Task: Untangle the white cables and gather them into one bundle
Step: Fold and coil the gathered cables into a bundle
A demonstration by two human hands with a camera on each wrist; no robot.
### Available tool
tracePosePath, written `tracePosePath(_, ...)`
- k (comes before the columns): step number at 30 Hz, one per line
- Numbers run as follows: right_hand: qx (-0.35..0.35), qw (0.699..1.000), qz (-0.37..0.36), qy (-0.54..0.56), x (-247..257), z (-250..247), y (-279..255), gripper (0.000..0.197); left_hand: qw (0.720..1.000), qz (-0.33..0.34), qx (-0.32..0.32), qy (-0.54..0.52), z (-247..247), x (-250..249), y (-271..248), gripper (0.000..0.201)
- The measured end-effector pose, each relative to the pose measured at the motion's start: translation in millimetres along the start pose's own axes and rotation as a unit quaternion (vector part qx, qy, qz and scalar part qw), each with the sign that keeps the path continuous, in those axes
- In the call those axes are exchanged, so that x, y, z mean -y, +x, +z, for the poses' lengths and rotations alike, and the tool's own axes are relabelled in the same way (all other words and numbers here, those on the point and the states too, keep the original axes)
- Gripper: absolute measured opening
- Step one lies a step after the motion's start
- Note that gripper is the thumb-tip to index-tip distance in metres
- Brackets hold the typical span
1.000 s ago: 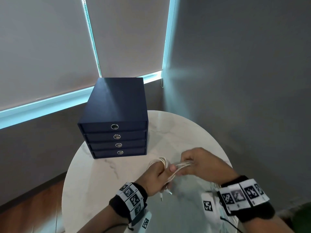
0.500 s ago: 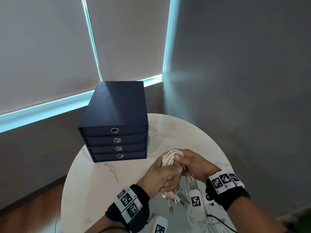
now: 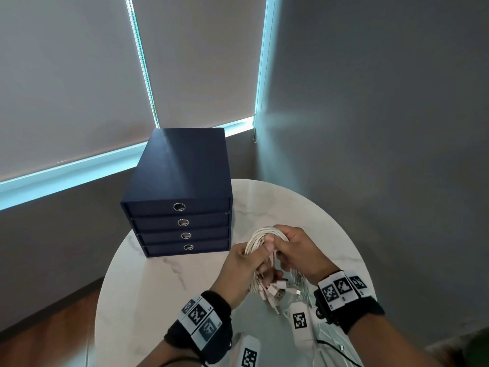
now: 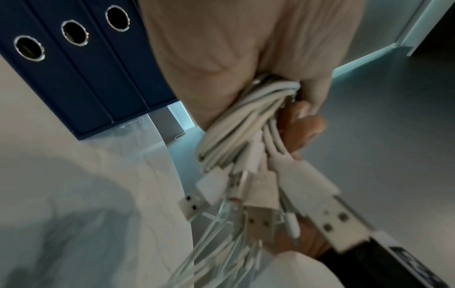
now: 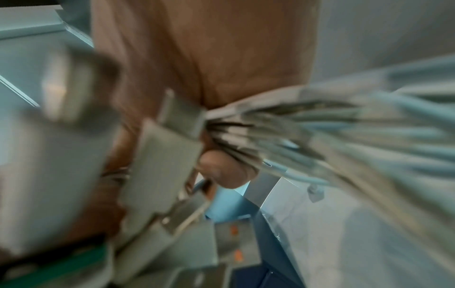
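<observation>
On the round marble table point(image 3: 164, 287), toward its far left edge, stands a navy drawer unit point(image 3: 180, 181) with four drawers, all pushed in, so I cannot tell what they hold; each front has one metal ring pull. Above the table's near middle I hold the white cables point(image 3: 260, 238) as one looped bunch. My left hand point(image 3: 244, 268) is curled around the lower part of the loops, and my right hand point(image 3: 299, 250) curls over the top of the same bunch, beside the left. The left wrist view shows what the head view blurs: several USB plugs point(image 4: 261, 218) hanging below my fist. The right wrist view is too smeared to count anything.
</observation>
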State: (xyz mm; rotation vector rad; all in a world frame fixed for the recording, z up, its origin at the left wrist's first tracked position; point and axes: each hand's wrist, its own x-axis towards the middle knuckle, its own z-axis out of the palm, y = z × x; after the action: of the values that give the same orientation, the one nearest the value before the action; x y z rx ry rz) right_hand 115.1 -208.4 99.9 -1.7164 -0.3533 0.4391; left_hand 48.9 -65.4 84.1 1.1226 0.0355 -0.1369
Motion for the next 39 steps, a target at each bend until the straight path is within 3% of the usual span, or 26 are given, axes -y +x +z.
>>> tracePosePath(3,-0.019,1.0,-0.005,-0.007,-3.5,-0.3,1.7,0.02,0.999,0.01,-0.03,0.023,-4.7,-2.7,1.5,0.033)
tracePosePath(7,-0.011,1.0,-0.001,-0.007,-7.0,1.3,1.4,0.018,1.0,0.007,-0.013,0.025,-14.0,-1.5,2.6,0.021)
tracePosePath(12,0.042,0.999,0.024,-0.006,-7.2,-11.0,2.8,0.015,1.0,0.013,-0.009,0.0,-22.6,-6.1,3.7,0.02)
tracePosePath(17,0.01,0.998,0.058,-0.032,-18.7,-30.1,4.4,0.027,1.0,0.002,0.006,-0.019,-25.1,-15.0,4.0,0.025)
tracePosePath(22,-0.032,0.977,-0.056,-0.205,-45.8,-2.8,4.5,0.016,0.994,0.017,-0.006,-0.106,-9.5,-22.0,6.0,0.037)
tracePosePath(24,-0.053,0.982,-0.067,-0.171,-55.8,19.0,-3.8,0.009,0.991,0.018,-0.023,-0.134,-5.5,-22.8,12.1,0.035)
tracePosePath(26,-0.098,0.982,-0.066,-0.149,-58.1,41.6,-10.7,0.029,0.987,0.029,-0.046,-0.151,-3.5,-21.8,17.8,0.036)
tracePosePath(28,-0.127,0.97,-0.101,-0.18,-68.4,55.9,-10.3,0.027,0.984,0.044,-0.068,-0.16,-1.8,-20.9,21.2,0.035)
tracePosePath(32,-0.109,0.989,-0.046,-0.087,-76.6,71.0,-8.6,0.002,0.979,0.075,-0.104,-0.159,-3.5,-19.3,21.4,0.032)
tracePosePath(37,0.013,0.989,0.0,-0.145,-63.3,76.6,-11.2,0.025,0.977,0.119,-0.118,-0.132,-7.7,-19.9,22.9,0.023)
tracePosePath(39,0.028,0.986,0.04,-0.158,-67.2,79.1,-9.8,0.028,0.975,0.133,-0.137,-0.111,-10.2,-19.9,23.3,0.026)
